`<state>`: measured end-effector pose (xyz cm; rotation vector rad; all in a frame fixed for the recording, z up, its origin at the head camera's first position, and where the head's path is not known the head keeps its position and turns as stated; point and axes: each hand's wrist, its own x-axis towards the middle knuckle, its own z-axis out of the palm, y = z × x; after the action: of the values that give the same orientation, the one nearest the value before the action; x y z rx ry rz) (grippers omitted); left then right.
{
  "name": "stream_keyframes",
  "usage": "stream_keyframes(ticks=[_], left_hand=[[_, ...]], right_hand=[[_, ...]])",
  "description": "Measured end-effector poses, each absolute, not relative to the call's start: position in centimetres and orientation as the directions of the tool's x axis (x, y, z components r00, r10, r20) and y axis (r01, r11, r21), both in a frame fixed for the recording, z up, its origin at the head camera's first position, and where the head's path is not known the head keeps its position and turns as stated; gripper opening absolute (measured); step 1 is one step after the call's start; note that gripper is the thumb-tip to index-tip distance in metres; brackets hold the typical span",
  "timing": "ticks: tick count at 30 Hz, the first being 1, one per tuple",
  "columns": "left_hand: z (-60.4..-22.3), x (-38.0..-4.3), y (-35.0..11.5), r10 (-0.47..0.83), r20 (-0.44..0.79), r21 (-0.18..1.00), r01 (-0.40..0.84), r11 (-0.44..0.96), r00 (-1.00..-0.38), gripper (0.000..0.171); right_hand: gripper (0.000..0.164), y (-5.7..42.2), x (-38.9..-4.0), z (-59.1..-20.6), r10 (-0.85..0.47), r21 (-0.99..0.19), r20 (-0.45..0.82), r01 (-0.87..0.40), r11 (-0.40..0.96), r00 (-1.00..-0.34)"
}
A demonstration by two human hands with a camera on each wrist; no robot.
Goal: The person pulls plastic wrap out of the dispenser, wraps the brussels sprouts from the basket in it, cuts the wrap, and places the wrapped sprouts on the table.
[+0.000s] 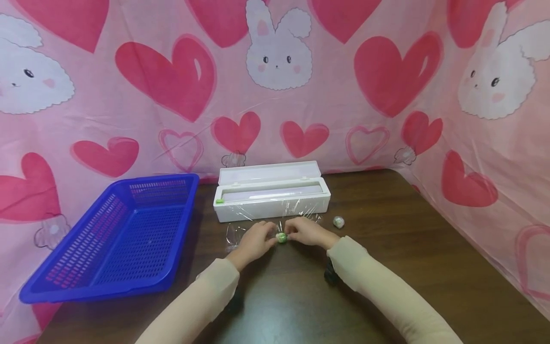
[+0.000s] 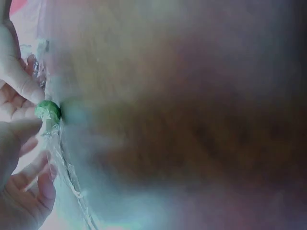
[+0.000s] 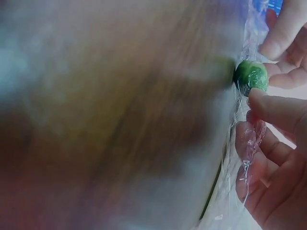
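Your left hand (image 1: pixel 257 239) and right hand (image 1: pixel 306 231) meet at a small green ball (image 1: pixel 281 238) between them, just in front of the white box (image 1: pixel 266 209) on the surface (image 1: pixel 386 267). On both, thumb and bent fingers pinch the clear film (image 2: pixel 72 184) at the ball's sides, your thumb tips right beside it.

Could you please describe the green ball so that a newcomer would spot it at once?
On the brown table, find the long white box with its lid open. Just in front, between the left hand and right hand, is the green ball, with clear film about it. Greener than the paler ball to its right, it alone is between the hands.
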<state>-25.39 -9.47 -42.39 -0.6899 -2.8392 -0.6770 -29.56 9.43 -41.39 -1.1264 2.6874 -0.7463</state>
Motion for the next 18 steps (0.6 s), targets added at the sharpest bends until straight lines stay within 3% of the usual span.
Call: stream_keyframes(ticks=[18], left_hand=[[-42.7, -26.6, -9.4, 0.467, 0.27, 0.262, 0.531, 0.805, -0.842, 0.016]], right_hand=[[0.008, 9.6, -30.8, -41.5, -0.674, -0.482, 0.05, -0.609, 0.63, -0.737]])
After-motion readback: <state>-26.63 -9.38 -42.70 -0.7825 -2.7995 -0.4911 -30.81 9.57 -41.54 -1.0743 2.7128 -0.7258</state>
